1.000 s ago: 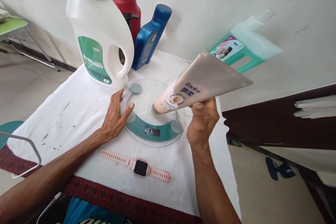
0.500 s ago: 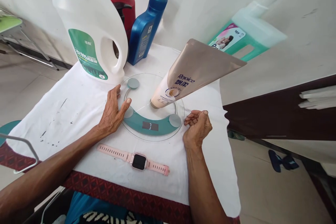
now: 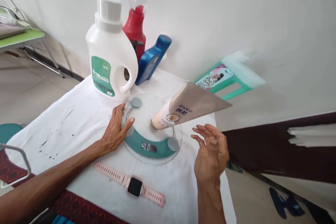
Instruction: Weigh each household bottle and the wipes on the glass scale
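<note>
A round glass scale (image 3: 147,149) with a teal curved band lies on the white cloth, its small display lit. On the glass a beige Rejoice tube (image 3: 183,106) stands on its cap, upright as far as the wide-angle view shows. My left hand (image 3: 117,129) rests at the scale's left edge, thumb and fingers apart, holding nothing. To the right of the scale, my right hand (image 3: 211,148) is raised off the cloth with its fingers spread and nothing in it. A pink smartwatch (image 3: 134,186) lies flat in front of the scale.
Behind the scale stand a white detergent jug (image 3: 110,42), a red bottle (image 3: 135,29) and a blue bottle (image 3: 153,59). A green bottle (image 3: 228,75) stands at the back right near the wall. Dark slippers (image 3: 286,203) lie on the floor at right.
My right hand has lifted away from the scale's right edge and opened its fingers. The scale's display now shows lit characters. The view has tilted up; my left hand stays put.
</note>
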Demonstrator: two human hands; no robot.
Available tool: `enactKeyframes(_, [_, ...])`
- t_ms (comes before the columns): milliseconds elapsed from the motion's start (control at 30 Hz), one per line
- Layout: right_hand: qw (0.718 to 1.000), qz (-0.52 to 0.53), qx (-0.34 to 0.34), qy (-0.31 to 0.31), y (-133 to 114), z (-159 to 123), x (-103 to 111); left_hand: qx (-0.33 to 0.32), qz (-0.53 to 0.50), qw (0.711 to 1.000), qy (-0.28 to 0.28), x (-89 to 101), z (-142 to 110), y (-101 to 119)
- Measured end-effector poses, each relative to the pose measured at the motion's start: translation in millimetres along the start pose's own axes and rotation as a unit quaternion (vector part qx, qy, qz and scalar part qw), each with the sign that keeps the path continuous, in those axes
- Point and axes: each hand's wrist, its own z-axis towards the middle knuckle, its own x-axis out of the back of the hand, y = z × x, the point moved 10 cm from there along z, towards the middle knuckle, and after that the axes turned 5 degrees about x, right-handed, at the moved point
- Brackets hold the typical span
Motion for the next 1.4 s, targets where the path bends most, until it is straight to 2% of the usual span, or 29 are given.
enactKeyframes(67, [0.996,-0.007,0.033,-0.088,-28.6,5.7,-27.9,0.006,-0.006,1.0,-0.003,-1.0,-0.8,0.0])
enactKeyframes(133, [0.99,-0.02,0.035,-0.135,-43.8,7.2,-52.7,0.011,-0.013,1.0,-0.007,-1.4,-1.5,0.1])
enactKeyframes(267, [0.992,-0.049,0.023,-0.111,-49.3,16.2,-75.9,0.027,-0.024,0.999,-0.014,-3.0,-3.1,-2.4])
enactKeyframes(400, [0.996,-0.033,0.048,-0.071,-57.1,47.2,-92.0,0.037,-0.03,0.999,-0.004,-4.9,-4.1,-6.0])
enactKeyframes(467, [0.996,0.009,0.074,-0.055,-65.6,67.6,-109.5,0.036,-0.03,0.999,-0.002,-6.1,-4.5,-6.5])
enactKeyframes(533, [0.992,0.063,0.098,-0.054,-69.8,85.1,-136.9,0.036,-0.028,0.999,-0.003,-6.7,-4.5,-7.0])
enactKeyframes(600, [0.986,0.109,0.101,-0.07,-62.9,96.8,-171.2,0.037,-0.024,0.999,-0.006,-6.8,-4.2,-7.1])
enactKeyframes(733, [0.982,0.12,0.069,-0.129,-26.7,102.3,-234.9,0.037,-0.012,0.999,-0.003,-5.3,-3.0,-6.2])
enactKeyframes(800, [0.982,0.115,0.061,-0.138,-10.7,101.7,-251.5,0.037,-0.006,0.999,0.001,-4.6,-2.5,-5.7])
enactKeyframes(900, [0.984,0.109,0.05,-0.129,3.7,102.9,-259.2,0.038,-0.003,0.999,0.007,-4.3,-2.0,-5.6])
enactKeyframes(1067, [0.983,0.05,0.056,-0.167,-3.2,99.3,-258.0,0.039,-0.003,0.999,0.017,-1.9,-1.9,-9.6])
enactKeyframes(1133, [0.979,0.036,0.072,-0.188,-10.9,98.1,-249.2,0.041,-0.007,0.999,0.017,-1.5,-1.0,-12.4])
enactKeyframes(1167, [0.979,0.024,0.087,-0.182,-14.7,100.6,-238.4,0.042,-0.009,0.999,0.018,-1.2,-0.4,-13.8])
enactKeyframes(1233, [0.985,-0.024,0.13,-0.114,-20.9,114.3,-197.8,0.045,-0.012,0.999,0.019,-1.4,0.4,-15.7])
enactKeyframes(1300, [0.98,-0.092,0.174,0.01,-23.9,135.8,-135.6,0.049,-0.012,0.998,0.023,-1.6,0.1,-16.3])
enactKeyframes(1400, [0.945,-0.174,0.201,0.189,-14.8,172.1,-36.4,0.053,-0.005,0.998,0.024,-2.9,-0.8,-16.2])
